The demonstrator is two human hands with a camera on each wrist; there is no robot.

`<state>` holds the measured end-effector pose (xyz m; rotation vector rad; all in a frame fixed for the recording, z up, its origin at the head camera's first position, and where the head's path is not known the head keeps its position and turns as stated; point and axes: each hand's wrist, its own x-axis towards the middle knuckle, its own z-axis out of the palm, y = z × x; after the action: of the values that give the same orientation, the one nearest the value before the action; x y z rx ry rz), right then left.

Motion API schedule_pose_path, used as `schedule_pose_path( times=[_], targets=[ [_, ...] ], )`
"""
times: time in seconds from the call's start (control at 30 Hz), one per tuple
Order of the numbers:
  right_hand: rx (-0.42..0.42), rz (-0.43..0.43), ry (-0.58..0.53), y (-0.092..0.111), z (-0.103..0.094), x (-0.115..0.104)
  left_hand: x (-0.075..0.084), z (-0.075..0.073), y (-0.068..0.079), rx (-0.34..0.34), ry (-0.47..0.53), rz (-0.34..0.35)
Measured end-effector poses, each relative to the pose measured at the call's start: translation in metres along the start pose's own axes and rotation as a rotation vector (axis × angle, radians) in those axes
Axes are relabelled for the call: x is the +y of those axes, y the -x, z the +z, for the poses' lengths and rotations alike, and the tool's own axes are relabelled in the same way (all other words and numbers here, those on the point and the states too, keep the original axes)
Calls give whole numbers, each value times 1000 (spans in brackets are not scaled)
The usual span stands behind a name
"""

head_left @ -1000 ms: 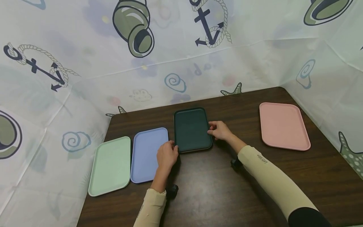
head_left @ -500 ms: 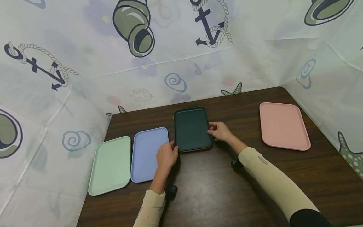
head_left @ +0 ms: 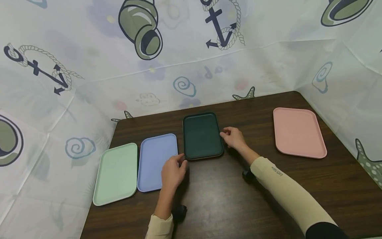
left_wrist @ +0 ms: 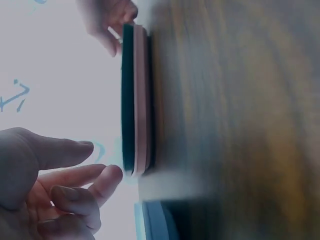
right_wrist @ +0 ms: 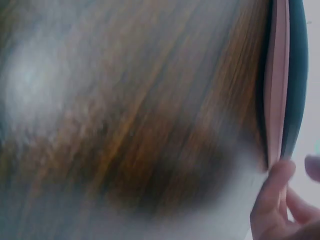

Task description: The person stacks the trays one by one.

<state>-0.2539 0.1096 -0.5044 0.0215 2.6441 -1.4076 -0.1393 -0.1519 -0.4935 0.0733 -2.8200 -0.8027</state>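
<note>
A dark green rectangular tray [head_left: 203,136] lies on top of a pink tray [left_wrist: 141,100], whose rim shows beneath it in both wrist views. My left hand [head_left: 174,171] is at the stack's near left corner, thumb parted from the fingers and fingertips right by the rim. At the stack's right edge is my right hand [head_left: 234,137], its fingers loosely bent. In the right wrist view, fingers [right_wrist: 280,172] overlap the stack's end, with the thumb and fingers apart. Neither hand grips anything.
Left of the stack lies a blue tray [head_left: 155,162], partly behind my left hand. A light green tray [head_left: 116,176] is at the far left, and another pink tray [head_left: 299,132] at the right. Patterned cloth [head_left: 179,43] surrounds the dark wooden table [head_left: 221,199].
My left hand has drawn back slightly towards me, and its thumb and fingers have parted. My right hand has shifted a little off the tray's edge. The trays have not moved.
</note>
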Motion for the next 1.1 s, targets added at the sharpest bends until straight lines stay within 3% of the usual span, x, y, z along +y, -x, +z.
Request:
schedule_pose_path(
  times=[0.13, 0.27, 0.37, 0.5, 0.63, 0.73, 0.93, 1.1],
  targets=[
    [150, -29, 42, 6, 3, -8, -6, -10, 20, 92, 41, -16],
    [194, -103, 7, 14, 11, -18, -20, -21, 39, 173, 56, -55],
    [176, -166, -8, 23, 18, -30, -37, -34, 53, 232, 29, -151],
    [49, -221, -45, 36, 30, -48, -61, -53, 69, 282, -20, -347],
    [-153, -232, -72, 48, 51, -61, -83, -67, 83, 254, -41, -545],
    [-273, -238, -62, 58, 70, -67, -94, -72, 87, 195, -46, -641],
    [-342, -239, -38, 79, 109, -70, -103, -72, 85, 91, -53, -697],
    [-369, -191, -55, 88, 129, -72, -106, -73, 81, 83, -39, -708]
  ],
)
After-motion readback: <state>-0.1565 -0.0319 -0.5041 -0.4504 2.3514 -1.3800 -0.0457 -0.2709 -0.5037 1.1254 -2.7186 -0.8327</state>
